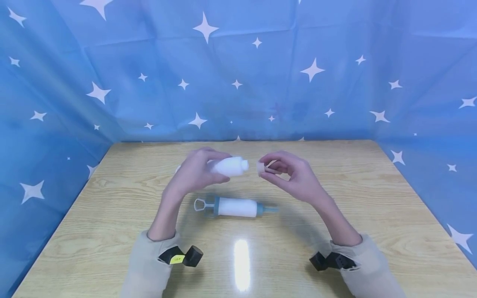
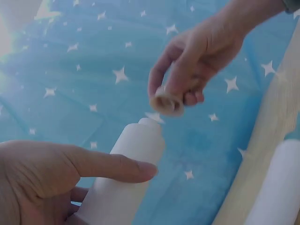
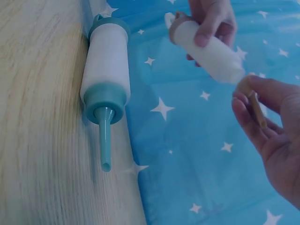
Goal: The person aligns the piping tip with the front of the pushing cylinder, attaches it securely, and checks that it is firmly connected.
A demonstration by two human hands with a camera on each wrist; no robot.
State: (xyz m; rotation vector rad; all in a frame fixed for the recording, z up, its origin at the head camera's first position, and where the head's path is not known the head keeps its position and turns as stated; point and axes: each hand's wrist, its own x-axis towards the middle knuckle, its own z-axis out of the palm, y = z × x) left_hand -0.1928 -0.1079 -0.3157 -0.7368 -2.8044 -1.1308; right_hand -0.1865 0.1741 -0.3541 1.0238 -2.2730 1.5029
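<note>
My left hand [image 1: 193, 169] grips a white syringe barrel [image 1: 230, 166] around its body, tilted, with its narrow neck toward the right hand. In the right wrist view, a beige collar [image 3: 180, 27] and part of a white handle show at its far end. My right hand [image 1: 296, 176] pinches a beige nozzle [image 1: 261, 168] between thumb and fingers. The nozzle's wide open end faces the barrel's neck, and its thin spout points back toward the palm. In the head view, a gap separates nozzle and neck.
A second syringe [image 1: 237, 207], white with teal ends, lies crosswise on the wooden table [image 1: 112, 240] in front of the hands. Its ring handle points left, its thin spout right. A blue star-printed cloth [image 1: 238, 62] hangs behind and at both sides.
</note>
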